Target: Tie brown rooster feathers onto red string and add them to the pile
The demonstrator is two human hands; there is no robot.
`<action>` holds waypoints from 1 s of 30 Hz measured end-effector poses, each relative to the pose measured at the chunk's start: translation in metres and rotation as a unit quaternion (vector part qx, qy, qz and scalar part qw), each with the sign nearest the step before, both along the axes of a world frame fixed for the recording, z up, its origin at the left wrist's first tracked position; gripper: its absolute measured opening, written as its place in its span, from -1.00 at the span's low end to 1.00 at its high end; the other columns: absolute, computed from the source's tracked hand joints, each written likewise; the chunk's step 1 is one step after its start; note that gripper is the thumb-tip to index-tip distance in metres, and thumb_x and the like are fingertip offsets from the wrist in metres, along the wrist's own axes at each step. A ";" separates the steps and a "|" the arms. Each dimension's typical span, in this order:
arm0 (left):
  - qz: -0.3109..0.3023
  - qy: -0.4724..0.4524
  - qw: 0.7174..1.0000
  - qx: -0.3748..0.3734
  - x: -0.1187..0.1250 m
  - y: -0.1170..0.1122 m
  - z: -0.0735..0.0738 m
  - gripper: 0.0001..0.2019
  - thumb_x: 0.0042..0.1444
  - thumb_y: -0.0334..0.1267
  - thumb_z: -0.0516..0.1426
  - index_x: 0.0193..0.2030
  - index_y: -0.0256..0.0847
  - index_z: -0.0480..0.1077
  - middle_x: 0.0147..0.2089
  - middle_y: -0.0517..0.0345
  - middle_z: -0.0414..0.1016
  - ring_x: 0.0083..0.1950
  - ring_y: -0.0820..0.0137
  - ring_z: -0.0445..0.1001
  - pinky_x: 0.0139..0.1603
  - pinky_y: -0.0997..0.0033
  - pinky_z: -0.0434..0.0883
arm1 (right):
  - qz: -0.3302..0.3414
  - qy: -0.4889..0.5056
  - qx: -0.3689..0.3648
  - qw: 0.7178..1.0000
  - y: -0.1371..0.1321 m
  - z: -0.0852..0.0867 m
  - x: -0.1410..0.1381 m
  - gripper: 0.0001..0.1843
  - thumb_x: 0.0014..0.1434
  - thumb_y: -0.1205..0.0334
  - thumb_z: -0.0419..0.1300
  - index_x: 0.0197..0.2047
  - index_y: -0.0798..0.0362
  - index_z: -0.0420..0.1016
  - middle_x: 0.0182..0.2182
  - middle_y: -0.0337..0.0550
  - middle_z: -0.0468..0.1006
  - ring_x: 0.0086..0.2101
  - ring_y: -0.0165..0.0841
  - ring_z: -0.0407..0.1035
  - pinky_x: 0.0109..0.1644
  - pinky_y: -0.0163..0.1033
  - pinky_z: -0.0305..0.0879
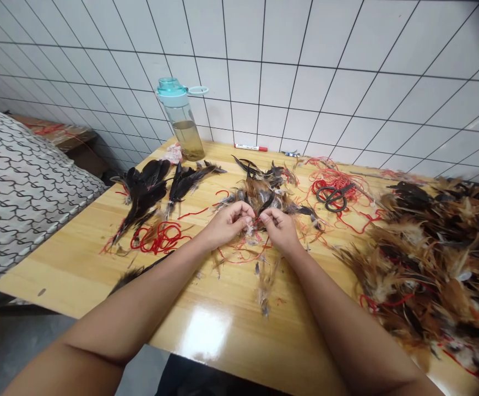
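Left hand (228,224) and right hand (278,230) are at centre of the wooden worktop (70,269), both narrow, fingertips pinched almost together on a small feather wisp (250,228). Loose brown feathers (262,195) lie around the hands, tangled with red thread (243,257). At 9 o'clock, a red thread coil (159,237) lies beside black feathers (142,190). Black-handled scissors (334,197) rest on red thread at 2 o'clock. A large brown-and-black feather heap (425,264) covers the worktop at 3 o'clock. At 11 o'clock stands a plastic water bottle (180,122), part full; a red-capped marker (250,147) lies at 12 o'clock. A patterned bed (25,187) lies at 9 o'clock, beyond the worktop edge. White tiled wall (305,93) rises behind.
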State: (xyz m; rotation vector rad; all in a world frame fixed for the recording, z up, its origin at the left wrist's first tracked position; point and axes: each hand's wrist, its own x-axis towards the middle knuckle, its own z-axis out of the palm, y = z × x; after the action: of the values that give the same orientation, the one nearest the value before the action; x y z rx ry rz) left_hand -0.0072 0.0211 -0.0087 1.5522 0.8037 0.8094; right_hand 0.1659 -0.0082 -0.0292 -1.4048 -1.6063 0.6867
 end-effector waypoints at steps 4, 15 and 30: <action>-0.005 0.009 1.000 -0.002 0.001 -0.001 0.002 -0.85 0.10 -0.23 0.15 -0.24 -0.27 0.35 -0.41 0.24 0.34 -0.39 0.53 0.32 -0.31 0.52 0.29 | -0.005 0.033 0.008 0.999 0.000 0.000 -0.001 -0.76 0.17 0.08 0.03 -0.40 0.05 0.38 -0.63 -0.32 0.30 -0.56 -0.44 0.17 -0.45 -0.35 0.11; -0.004 0.039 0.999 0.015 0.001 0.001 -0.003 -0.79 0.01 -0.18 0.23 -0.30 -0.27 0.38 -0.40 0.21 0.39 -0.39 0.50 0.33 -0.34 0.51 0.26 | 0.006 0.040 0.041 0.998 0.000 -0.002 -0.001 -0.72 0.19 0.07 0.02 -0.44 0.04 0.39 -0.58 -0.27 0.39 -0.51 -0.42 0.24 -0.39 -0.31 0.16; -0.013 0.200 0.969 0.147 0.002 -0.007 0.002 -0.93 0.05 -0.29 0.17 -0.33 -0.24 0.39 -0.45 0.25 0.40 -0.43 0.52 0.32 -0.38 0.53 0.26 | 0.011 0.083 0.008 0.996 -0.002 -0.001 -0.004 -0.77 0.17 0.07 0.05 -0.39 0.02 0.37 -0.54 -0.26 0.41 -0.46 -0.40 0.31 -0.33 -0.29 0.25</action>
State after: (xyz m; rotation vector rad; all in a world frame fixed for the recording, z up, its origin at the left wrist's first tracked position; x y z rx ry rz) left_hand -0.0053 0.0140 -0.0069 2.0276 0.9806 0.6221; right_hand 0.1615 -0.0101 -0.0305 -1.2850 -1.4953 0.7819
